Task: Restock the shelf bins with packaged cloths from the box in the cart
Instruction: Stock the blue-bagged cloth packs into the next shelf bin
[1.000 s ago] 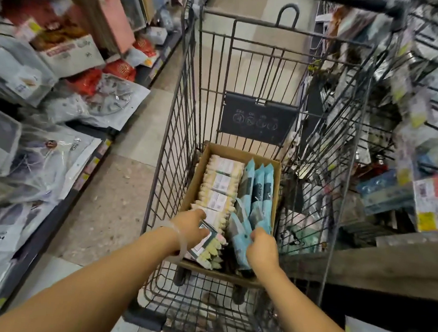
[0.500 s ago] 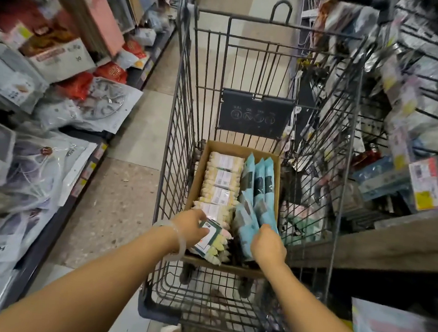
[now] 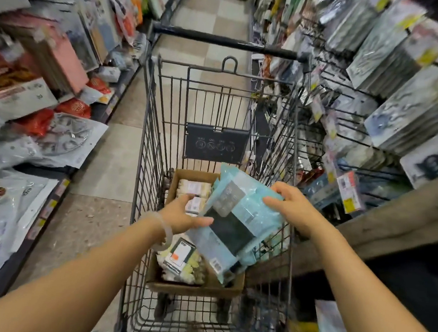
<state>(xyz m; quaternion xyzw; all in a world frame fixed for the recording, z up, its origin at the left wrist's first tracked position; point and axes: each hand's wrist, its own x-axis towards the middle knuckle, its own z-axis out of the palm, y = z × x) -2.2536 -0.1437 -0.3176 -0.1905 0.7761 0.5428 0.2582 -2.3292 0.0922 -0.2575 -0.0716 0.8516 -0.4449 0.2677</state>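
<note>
A stack of light blue cloth packs with dark labels is lifted out of the cardboard box that sits in the wire cart. My right hand grips the stack's upper right edge. My left hand supports the stack's left side from below, fingers spread. In the box lie cream cloth packs in a row at the far end and one tilted cream pack at the near end.
The cart's black handle bar is at the far end. Wire shelf bins with packaged goods and yellow price tags line the right, above a wooden ledge. Bagged goods fill the left shelves. A tiled aisle runs ahead.
Both hands were down in the box on the packs. Now they have raised the blue packs up and to the right, above the box, and the view has tilted up.
</note>
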